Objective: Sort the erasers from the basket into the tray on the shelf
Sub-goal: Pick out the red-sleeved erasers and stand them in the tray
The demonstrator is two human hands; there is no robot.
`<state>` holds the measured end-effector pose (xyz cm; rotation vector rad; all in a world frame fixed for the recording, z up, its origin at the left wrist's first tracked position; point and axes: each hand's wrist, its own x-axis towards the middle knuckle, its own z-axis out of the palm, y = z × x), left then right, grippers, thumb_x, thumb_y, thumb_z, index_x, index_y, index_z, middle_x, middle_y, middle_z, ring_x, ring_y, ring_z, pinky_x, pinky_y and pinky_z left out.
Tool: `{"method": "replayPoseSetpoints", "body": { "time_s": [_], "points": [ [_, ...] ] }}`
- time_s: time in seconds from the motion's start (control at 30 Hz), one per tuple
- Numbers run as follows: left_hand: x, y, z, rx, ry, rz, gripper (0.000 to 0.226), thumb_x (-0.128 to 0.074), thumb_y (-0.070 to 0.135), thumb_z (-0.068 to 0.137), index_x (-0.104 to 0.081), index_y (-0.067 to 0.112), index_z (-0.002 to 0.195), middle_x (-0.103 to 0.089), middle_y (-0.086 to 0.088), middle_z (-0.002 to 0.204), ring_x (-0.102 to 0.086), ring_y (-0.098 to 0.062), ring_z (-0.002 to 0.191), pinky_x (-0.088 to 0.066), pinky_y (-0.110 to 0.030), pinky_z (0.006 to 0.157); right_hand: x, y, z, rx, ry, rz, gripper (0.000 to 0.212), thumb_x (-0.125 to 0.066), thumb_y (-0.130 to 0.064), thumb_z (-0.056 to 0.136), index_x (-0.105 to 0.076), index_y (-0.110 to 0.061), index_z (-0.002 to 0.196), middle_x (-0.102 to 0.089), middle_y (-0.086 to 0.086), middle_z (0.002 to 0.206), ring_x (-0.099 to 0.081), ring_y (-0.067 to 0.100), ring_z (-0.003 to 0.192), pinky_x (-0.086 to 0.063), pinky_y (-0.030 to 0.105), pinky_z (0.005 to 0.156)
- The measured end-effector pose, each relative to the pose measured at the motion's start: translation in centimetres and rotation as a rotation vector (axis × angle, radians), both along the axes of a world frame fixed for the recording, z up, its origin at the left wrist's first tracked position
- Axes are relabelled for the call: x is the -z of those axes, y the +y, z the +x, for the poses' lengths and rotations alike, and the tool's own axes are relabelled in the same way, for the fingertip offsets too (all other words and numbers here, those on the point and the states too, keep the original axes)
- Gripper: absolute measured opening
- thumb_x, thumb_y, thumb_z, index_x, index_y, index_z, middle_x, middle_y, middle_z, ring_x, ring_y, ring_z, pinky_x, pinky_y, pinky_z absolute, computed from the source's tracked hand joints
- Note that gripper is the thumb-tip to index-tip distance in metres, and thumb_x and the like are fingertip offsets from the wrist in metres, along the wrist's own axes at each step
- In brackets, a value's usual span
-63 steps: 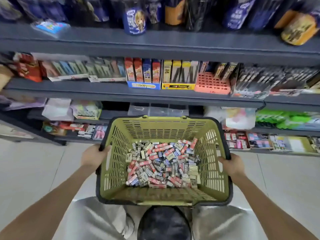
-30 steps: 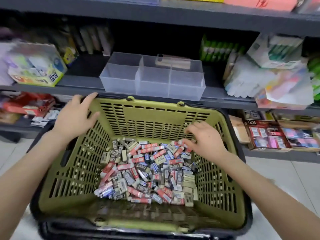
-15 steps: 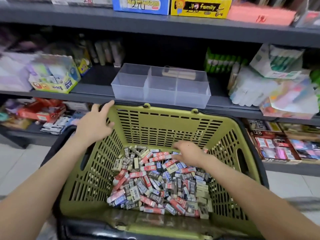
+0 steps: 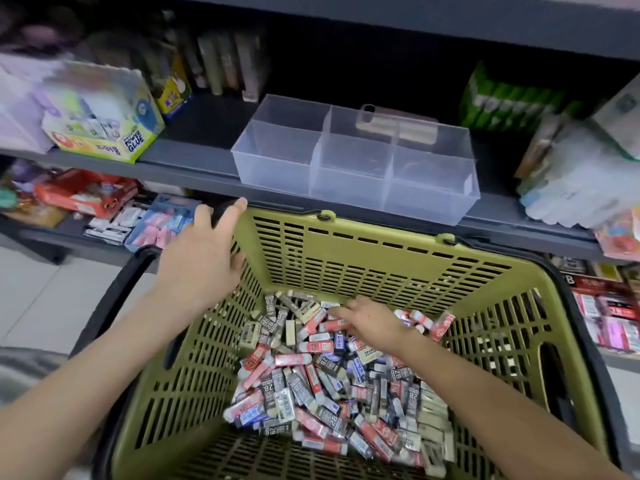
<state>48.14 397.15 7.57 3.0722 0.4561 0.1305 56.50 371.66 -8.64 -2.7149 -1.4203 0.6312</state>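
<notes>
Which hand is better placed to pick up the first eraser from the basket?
Right. The right hand rests on the erasers inside the basket, while the left hand holds the basket's rim.

On the grey shelf (image 4: 194,157) a clear tray (image 4: 273,168) stands between a glue box (image 4: 104,133) and green packs (image 4: 512,105)
</notes>
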Motion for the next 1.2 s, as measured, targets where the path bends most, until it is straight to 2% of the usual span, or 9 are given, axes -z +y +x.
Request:
{"method": "replayPoseSetpoints", "body": {
  "time_s": [0.27,0.4,0.47,0.53,0.6,0.77,0.87,1.0,1.2],
  "points": [
    [-0.2,0.0,-0.2,-0.012,0.018,0.008,0.074,-0.065,0.026,0.084,-0.028,0.023,0.148,-0.044,-0.022,0.124,-0.051,-0.043,0.104,-0.040,-0.041,0.067,-0.7,-0.9,-0.2,0.127,0.151,0.244,0.035,-0.054,-0.023,0.095,-0.056,-0.018,0.129,-0.063,0.005,0.124,-0.060,0.020,0.105,-0.044,0.034,0.098],
    [-0.7,-2.3,-0.9,0.131,-0.287,-0.033,0.058,-0.070,0.018,0.079,-0.050,0.006,0.133,-0.044,-0.030,0.130,-0.042,-0.048,0.120,-0.036,-0.057,0.101,-4.3,-1.2,-1.5,0.543,0.432,0.550,0.037,-0.061,-0.026,0.090,-0.058,-0.027,0.126,-0.071,0.007,0.106,-0.047,0.008,0.044,-0.042,0.021,0.041],
    [-0.7,-5.3,-1.5,0.191,-0.295,-0.325,0.061,-0.061,0.039,0.084,-0.046,0.013,0.136,-0.044,-0.012,0.136,-0.043,-0.026,0.124,-0.036,-0.042,0.102,-6.8,-0.8,-2.5,0.706,0.616,0.813,0.036,-0.066,-0.019,0.086,-0.061,-0.027,0.121,-0.073,0.001,0.097,-0.048,0.000,0.044,-0.037,0.013,0.040],
    [-0.5,-8.5,-1.7,0.120,-0.017,-0.874,0.083,-0.052,0.068,0.075,-0.029,0.029,0.144,-0.036,0.010,0.137,-0.039,-0.009,0.124,-0.036,-0.034,0.100,-9.3,0.2,-3.8,0.757,0.737,1.034,0.034,-0.066,-0.011,0.085,-0.065,-0.020,0.118,-0.074,-0.005,0.082,-0.059,0.000,0.053,-0.044,0.010,0.048],
    [0.5,-10.7,-0.7,-0.111,0.184,-1.479,0.087,-0.060,0.067,0.070,-0.024,0.035,0.142,-0.045,0.004,0.138,-0.050,-0.013,0.117,-0.044,-0.037,0.095,-11.2,1.7,-5.3,0.752,0.721,1.095,0.027,-0.066,-0.009,0.085,-0.069,-0.017,0.110,-0.074,-0.001,0.081,-0.069,0.013,0.067,-0.056,0.022,0.061],
    [3.4,-10.7,1.6,-0.740,0.116,-2.039,0.012,-0.058,0.017,0.093,-0.055,0.010,0.102,-0.067,-0.016,0.096,-0.065,-0.025,0.075,-0.055,-0.037,0.066,-12.0,2.2,-6.2,0.627,0.780,1.009,0.025,-0.065,-0.022,0.087,-0.067,-0.030,0.110,-0.072,-0.012,0.101,-0.068,0.012,0.094,-0.055,0.029,0.085],
    [3.9,-8.5,1.2,-0.846,0.167,-2.075,0.004,-0.054,0.008,0.094,-0.052,0.006,0.097,-0.069,-0.013,0.078,-0.069,-0.029,0.064,-0.059,-0.046,0.054,-9.7,0.9,-5.1,0.692,0.503,0.868,0.025,-0.060,-0.032,0.089,-0.067,-0.026,0.112,-0.070,-0.013,0.106,-0.064,0.003,0.100,-0.052,0.030,0.090],
    [3.5,-6.4,1.1,-0.723,0.173,-1.790,0.009,-0.063,0.006,0.088,-0.057,0.006,0.095,-0.057,-0.007,0.068,-0.061,-0.017,0.052,-0.059,-0.035,0.050,-4.3,1.8,-5.1,0.326,0.150,0.199,0.036,-0.061,-0.037,0.087,-0.060,-0.024,0.121,-0.063,-0.001,0.119,-0.054,0.016,0.114,-0.044,0.029,0.095],
    [3.8,-4.9,1.3,-0.670,0.230,-1.779,0.029,-0.076,0.016,0.077,-0.055,0.007,0.096,-0.054,-0.003,0.069,-0.051,-0.012,0.053,-0.050,-0.021,0.043,0.2,2.4,-4.5,0.194,0.007,0.102,0.063,-0.065,-0.038,0.083,-0.041,-0.013,0.136,-0.046,0.008,0.130,-0.046,0.028,0.118,-0.039,0.038,0.097]
  ]
}}
